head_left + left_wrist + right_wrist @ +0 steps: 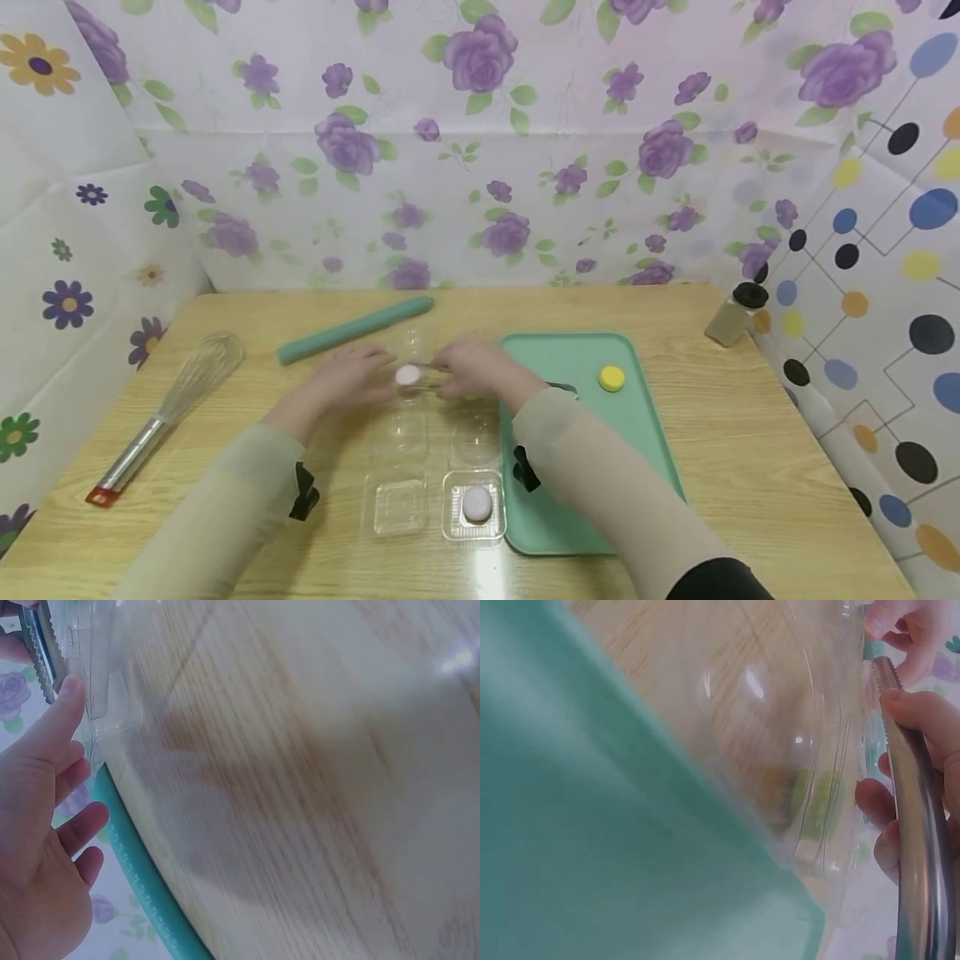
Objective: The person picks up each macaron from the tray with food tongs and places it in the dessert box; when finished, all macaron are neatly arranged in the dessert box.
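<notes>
My right hand [480, 371] grips silver serrated tongs [915, 802]. At the tongs' tips in the head view is a small round pale pink cake [408, 375], over a clear plastic box. My left hand [341, 383] is beside that box, fingers loose and spread. In the left wrist view its thumb lies right at the box's clear edge [96, 712]. Nearer me, another clear box [450, 529] with its lid raised holds a round pale lilac cake [477, 504]. To its left, a further clear box [397, 508] stands with its lid up. Something green [817, 802] shows through clear plastic near my right hand.
A green tray [570, 508] on the right bears a round yellow cake [612, 378]. A teal rolling pin [356, 329] lies behind my left hand. A whisk [168, 417] is at far left, and a black-capped shaker [737, 315] at the back right.
</notes>
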`<state>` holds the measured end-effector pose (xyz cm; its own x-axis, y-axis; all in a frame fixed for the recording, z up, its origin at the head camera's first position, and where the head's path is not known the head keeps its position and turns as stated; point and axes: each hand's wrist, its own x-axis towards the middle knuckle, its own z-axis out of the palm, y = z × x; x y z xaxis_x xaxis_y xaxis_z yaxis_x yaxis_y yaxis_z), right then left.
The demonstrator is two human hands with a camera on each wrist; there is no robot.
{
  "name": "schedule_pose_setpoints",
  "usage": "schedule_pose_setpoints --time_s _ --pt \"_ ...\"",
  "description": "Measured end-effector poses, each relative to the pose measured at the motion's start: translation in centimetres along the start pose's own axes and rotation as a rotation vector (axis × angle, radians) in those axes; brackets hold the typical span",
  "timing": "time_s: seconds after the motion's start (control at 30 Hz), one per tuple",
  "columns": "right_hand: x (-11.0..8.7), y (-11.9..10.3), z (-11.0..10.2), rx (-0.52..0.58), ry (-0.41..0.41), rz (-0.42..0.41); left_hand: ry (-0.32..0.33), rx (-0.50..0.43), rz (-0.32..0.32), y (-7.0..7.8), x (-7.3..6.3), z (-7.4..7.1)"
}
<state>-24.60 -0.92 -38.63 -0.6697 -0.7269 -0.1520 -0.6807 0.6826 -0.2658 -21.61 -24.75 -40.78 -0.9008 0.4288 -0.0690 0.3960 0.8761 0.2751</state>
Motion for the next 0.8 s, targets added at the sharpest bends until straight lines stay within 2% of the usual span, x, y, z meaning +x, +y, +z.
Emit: schedule_pose_setpoints --time_s 0.3,0.57,0.8 --pt "0.6 -0.9 0.2 0.014 0.002 0.008 0.029 0.004 0.022 -0.1 -0.1 0.1" --pt "1.2 -1.9 0.4 0.048 -0.014 0.033 0.016 -0.003 -0.009 -0.2 -0.5 0.0" --pt "1.0 -1.5 0.5 0.065 -0.006 0.068 0.023 0.015 0.006 0.1 0.1 0.1"
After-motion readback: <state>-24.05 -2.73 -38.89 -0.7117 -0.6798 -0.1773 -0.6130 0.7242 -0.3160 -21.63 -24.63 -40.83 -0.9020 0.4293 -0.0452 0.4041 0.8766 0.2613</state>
